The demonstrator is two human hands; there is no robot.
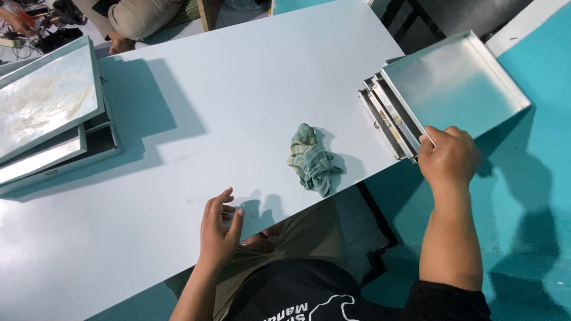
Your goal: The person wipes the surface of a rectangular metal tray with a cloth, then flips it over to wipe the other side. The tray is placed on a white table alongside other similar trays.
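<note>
Right hand [449, 157]: we clamp it on the near corner of the top tray [455, 83].
Left hand [219, 229]: fingers apart, holding nothing, on the table [238, 77] edge.
Rag [310, 159]: between the hands, left of the top tray.

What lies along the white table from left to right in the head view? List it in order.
Stack of shiny metal trays → open left hand → crumpled green cloth → right hand gripping the top tray of a second metal stack.

I see no packages, signs or screens on the white table [196, 107]. The only writing is white print on the black shirt [309, 306] at the bottom edge. It may be a printed logo, but it is cut off and hard to see.
</note>
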